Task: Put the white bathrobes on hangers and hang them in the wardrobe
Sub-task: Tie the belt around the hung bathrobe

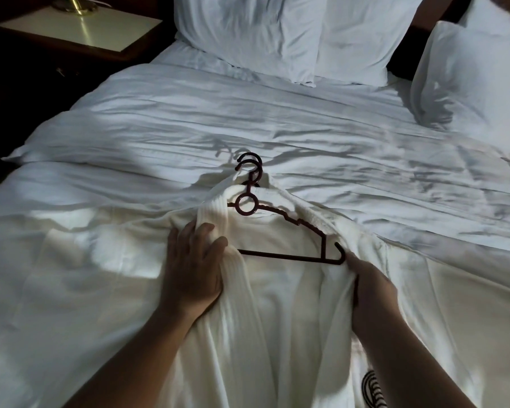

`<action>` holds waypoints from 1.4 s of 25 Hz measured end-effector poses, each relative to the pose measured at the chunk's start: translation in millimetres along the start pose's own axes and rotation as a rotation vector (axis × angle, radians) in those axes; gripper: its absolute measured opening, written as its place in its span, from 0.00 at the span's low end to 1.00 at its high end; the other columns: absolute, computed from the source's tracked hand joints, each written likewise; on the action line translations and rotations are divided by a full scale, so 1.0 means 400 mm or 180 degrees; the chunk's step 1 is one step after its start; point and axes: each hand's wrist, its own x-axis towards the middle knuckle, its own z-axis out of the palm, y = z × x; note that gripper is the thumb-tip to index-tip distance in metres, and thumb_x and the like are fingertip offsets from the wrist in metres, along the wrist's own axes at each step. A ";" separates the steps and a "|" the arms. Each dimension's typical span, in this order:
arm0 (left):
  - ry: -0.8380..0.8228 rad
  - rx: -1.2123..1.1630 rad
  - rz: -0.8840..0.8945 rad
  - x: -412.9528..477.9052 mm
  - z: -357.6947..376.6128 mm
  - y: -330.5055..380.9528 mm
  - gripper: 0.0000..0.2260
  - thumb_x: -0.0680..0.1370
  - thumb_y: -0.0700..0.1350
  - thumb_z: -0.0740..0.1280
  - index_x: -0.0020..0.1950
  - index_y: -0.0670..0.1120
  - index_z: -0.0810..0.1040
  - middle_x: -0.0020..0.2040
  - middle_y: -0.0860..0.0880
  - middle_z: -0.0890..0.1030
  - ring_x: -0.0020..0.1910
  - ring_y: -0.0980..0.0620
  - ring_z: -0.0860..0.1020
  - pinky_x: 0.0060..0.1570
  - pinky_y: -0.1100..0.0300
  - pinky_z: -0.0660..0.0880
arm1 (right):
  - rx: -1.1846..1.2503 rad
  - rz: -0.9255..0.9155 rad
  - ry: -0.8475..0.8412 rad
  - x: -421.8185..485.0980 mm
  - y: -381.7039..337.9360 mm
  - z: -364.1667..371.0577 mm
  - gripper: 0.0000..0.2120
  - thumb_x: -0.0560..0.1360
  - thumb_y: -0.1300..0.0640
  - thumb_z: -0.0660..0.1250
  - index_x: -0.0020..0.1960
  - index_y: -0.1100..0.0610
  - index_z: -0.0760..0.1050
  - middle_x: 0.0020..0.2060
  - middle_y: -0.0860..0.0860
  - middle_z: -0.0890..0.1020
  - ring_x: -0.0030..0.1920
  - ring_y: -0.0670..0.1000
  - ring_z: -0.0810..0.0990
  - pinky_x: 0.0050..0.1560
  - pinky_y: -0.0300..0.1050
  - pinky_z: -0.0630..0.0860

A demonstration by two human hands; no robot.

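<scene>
A white bathrobe (280, 313) lies spread on the bed, collar toward the pillows. A dark brown plastic hanger (289, 231) sits inside its neck; the left shoulder is under the fabric, the right arm and bottom bar show. A second hook (249, 160) peeks out just behind the first. My left hand (193, 269) grips the ribbed left lapel beside the hanger. My right hand (371, 293) pinches the right front edge of the robe just below the hanger's right tip. A dark logo (373, 388) shows on the robe's lower right.
The bed (189, 119) has a rumpled white duvet. White pillows (277, 33) stand at the head, another pillow (471, 81) at the right. A dark nightstand (80, 28) with a brass lamp base (74, 4) stands at the far left.
</scene>
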 end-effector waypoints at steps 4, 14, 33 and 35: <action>-0.0186 0.0018 -0.0030 -0.001 -0.009 0.001 0.17 0.74 0.39 0.65 0.61 0.48 0.83 0.65 0.38 0.76 0.67 0.32 0.72 0.69 0.33 0.64 | -0.0916 -0.1764 0.0216 -0.073 -0.061 0.008 0.13 0.76 0.53 0.74 0.35 0.57 0.79 0.29 0.52 0.80 0.31 0.46 0.76 0.37 0.42 0.74; -0.0353 0.0083 -0.0121 0.004 -0.003 -0.004 0.22 0.80 0.42 0.60 0.74 0.45 0.74 0.69 0.43 0.77 0.70 0.38 0.73 0.69 0.40 0.68 | -0.2308 -0.2478 -0.2507 -0.127 0.020 0.113 0.11 0.81 0.53 0.68 0.61 0.50 0.85 0.52 0.39 0.85 0.56 0.33 0.80 0.57 0.33 0.74; -0.0929 0.0091 -0.0603 0.026 -0.003 0.004 0.28 0.77 0.48 0.54 0.77 0.48 0.71 0.77 0.46 0.71 0.76 0.42 0.68 0.70 0.40 0.64 | -0.4886 -0.1363 -0.0367 0.174 0.064 -0.333 0.31 0.80 0.31 0.44 0.77 0.31 0.31 0.79 0.43 0.28 0.80 0.53 0.31 0.79 0.58 0.37; -0.1068 -0.0063 -0.1525 0.085 -0.009 0.067 0.29 0.74 0.50 0.53 0.75 0.49 0.71 0.75 0.43 0.73 0.74 0.40 0.69 0.71 0.36 0.63 | -0.4816 -0.1119 -0.0605 0.200 0.062 -0.309 0.33 0.80 0.30 0.46 0.77 0.30 0.31 0.76 0.42 0.24 0.79 0.53 0.28 0.78 0.58 0.35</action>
